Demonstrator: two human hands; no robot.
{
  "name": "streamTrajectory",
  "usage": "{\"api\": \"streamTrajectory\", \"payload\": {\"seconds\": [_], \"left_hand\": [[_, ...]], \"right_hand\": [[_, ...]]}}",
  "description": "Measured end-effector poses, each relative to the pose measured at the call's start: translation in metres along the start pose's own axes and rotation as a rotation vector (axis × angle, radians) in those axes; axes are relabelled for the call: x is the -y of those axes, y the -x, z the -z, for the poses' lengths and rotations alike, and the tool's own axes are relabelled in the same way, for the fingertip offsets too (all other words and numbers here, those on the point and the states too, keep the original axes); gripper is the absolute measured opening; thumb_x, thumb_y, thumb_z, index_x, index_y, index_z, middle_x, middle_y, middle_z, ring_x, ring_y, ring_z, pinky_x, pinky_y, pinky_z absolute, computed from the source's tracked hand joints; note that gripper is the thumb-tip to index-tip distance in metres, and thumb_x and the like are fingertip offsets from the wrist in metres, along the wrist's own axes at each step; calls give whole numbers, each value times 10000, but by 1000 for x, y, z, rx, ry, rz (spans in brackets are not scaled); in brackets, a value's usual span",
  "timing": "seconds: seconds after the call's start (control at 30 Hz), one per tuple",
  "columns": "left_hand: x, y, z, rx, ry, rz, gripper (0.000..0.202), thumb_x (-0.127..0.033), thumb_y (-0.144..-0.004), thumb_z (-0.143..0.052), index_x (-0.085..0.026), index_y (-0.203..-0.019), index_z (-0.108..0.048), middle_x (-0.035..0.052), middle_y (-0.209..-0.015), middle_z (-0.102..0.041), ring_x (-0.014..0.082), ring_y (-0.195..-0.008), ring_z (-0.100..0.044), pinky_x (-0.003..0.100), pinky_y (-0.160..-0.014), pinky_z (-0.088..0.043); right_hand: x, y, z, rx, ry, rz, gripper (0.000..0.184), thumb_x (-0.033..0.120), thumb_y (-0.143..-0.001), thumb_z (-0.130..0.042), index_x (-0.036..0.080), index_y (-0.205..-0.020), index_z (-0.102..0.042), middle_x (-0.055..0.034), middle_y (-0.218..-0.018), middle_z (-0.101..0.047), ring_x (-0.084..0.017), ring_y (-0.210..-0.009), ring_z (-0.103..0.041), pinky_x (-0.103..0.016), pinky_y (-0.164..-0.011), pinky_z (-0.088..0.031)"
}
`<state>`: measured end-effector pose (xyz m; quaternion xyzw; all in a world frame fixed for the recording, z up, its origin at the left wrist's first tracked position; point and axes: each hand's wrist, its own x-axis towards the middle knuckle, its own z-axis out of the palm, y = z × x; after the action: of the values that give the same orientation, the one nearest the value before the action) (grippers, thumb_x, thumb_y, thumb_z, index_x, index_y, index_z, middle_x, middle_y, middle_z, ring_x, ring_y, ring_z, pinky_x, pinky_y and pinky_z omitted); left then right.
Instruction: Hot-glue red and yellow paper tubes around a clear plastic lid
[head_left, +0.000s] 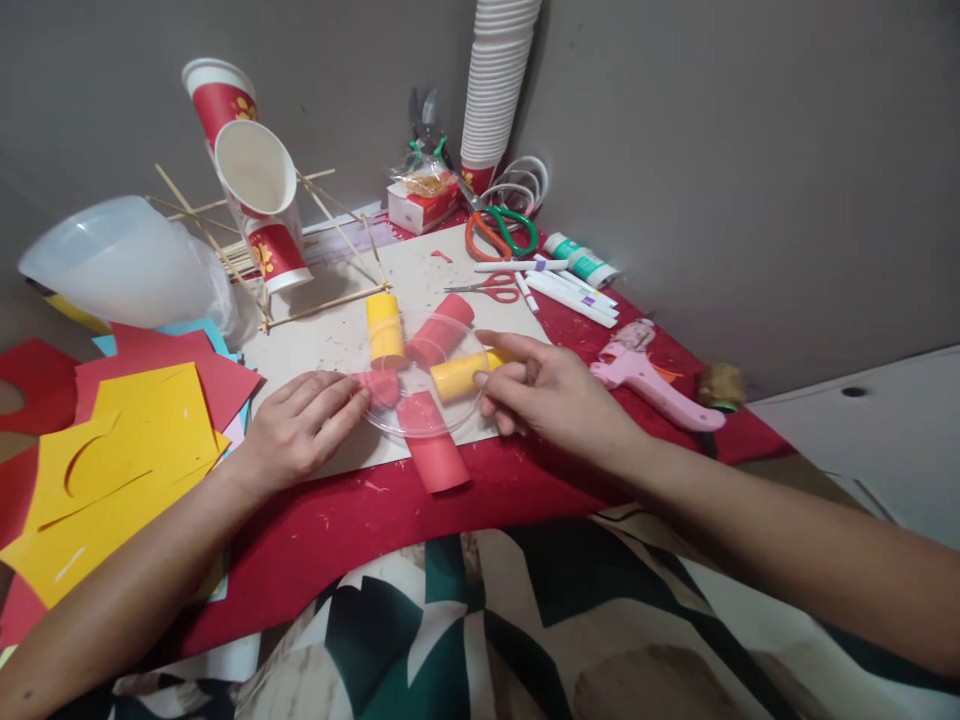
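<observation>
A clear round plastic disc [416, 425] lies over rolled paper tubes arranged like spokes. A yellow tube [385, 335] and a red tube [441, 332] point away from me, another red tube [436, 455] points toward me. My left hand [304, 425] is closed at the disc's left rim, beside a short red tube [379, 388]; its fingertips are partly hidden. On the opposite rim, my right hand [536, 390] pinches the disc with thumb and index finger, around the end of a yellow tube [454, 378]. Whether it grips that tube too, I cannot tell.
Cut yellow paper [142, 430] lies at left. Behind stand a stick frame [330, 300] with paper cups [259, 170] and a tall cup stack [499, 80]. Small scissors [499, 288], larger scissors [510, 232], glue sticks [574, 295] and a pink glue gun [652, 385] lie right.
</observation>
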<state>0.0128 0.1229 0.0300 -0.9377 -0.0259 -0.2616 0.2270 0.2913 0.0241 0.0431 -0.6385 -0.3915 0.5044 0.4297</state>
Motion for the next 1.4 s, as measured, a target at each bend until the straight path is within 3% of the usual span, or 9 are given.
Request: {"api": "streamTrajectory", "payload": {"seconds": [0.47,0.6,0.93,1.07,1.2,1.4], "left_hand": [[1,2,-3,-1,9,-4,267,-84,-932,-662,-52,-1197,-656,186,-1071,-785,280,-985,-735,420,-866,-631],[1,3,-3,6,5,17,264,-109,-974,-613,-107,-1236,-641,157,-1094,-791,254,-1002,-745,407,-876,-632],[1,2,-3,15,-22,16,231,-125,-975,-618,-112,-1203,-646,141,-1096,-788,252,-980,-746,400,-858,-644],[2,3,-3,32,8,31,287,-128,-985,-592,-141,-1268,-637,141,-1124,-786,254,-1017,-752,410,-880,-639],[2,5,-4,40,44,40,351,-126,-977,-600,-142,-1328,-621,158,-1143,-782,268,-1054,-747,424,-895,-629],[2,5,-4,33,18,18,289,-110,-968,-606,-82,-1254,-640,175,-1110,-785,271,-1016,-740,416,-886,-624]], "right_hand": [[2,2,-1,-18,20,-6,661,105,-925,-591,60,-1567,-445,52,-572,-635,-75,-415,-516,-154,-404,-428],[0,2,0,-21,21,-1,655,112,-914,-605,71,-1554,-468,56,-570,-630,-74,-411,-511,-159,-407,-431],[0,3,1,-26,25,-14,642,123,-927,-592,74,-1554,-463,52,-576,-636,-86,-418,-516,-182,-415,-430],[0,3,1,-27,35,-10,647,138,-917,-588,84,-1551,-470,51,-578,-634,-92,-417,-518,-195,-417,-439],[-4,2,1,-16,33,21,647,148,-919,-599,90,-1552,-477,48,-590,-644,-95,-421,-531,-199,-417,-439],[-4,2,1,-20,29,4,646,148,-923,-601,86,-1554,-475,45,-587,-642,-96,-425,-525,-202,-419,-439]]}}
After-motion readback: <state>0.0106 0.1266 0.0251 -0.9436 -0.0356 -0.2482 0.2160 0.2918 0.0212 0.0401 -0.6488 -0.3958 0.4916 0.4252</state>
